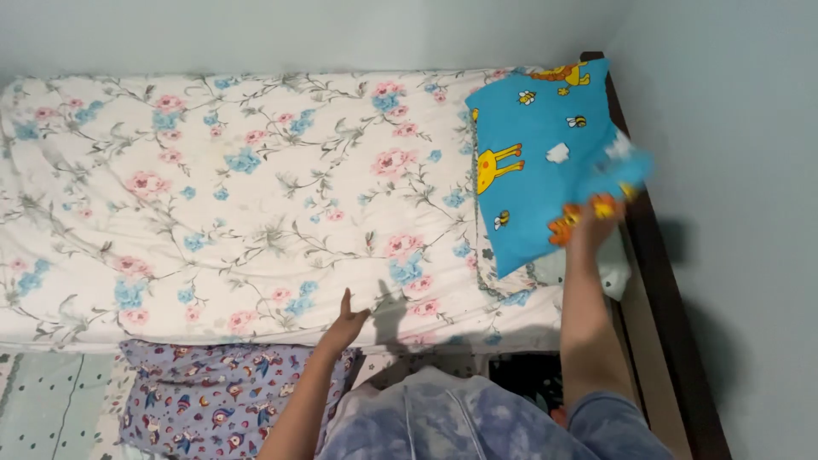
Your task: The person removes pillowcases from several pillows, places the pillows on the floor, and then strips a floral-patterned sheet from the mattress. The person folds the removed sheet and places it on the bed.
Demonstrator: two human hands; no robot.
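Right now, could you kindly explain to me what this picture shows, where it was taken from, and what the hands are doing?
There is no machine here: the single picture comes from a camera worn on a person's head, looking down over their own two bare arms at a bed. The mattress wears a white sheet printed with pink and blue flowers. The right hand reaches out and has a closed grip on the lower edge of a blue pillow printed with yellow cartoon animals, at the bed's far right end by the dark wooden frame. That corner is blurred. The left hand is open and holds nothing, fingers spread at the near edge of the mattress. Below it lies a purple patterned cushion.
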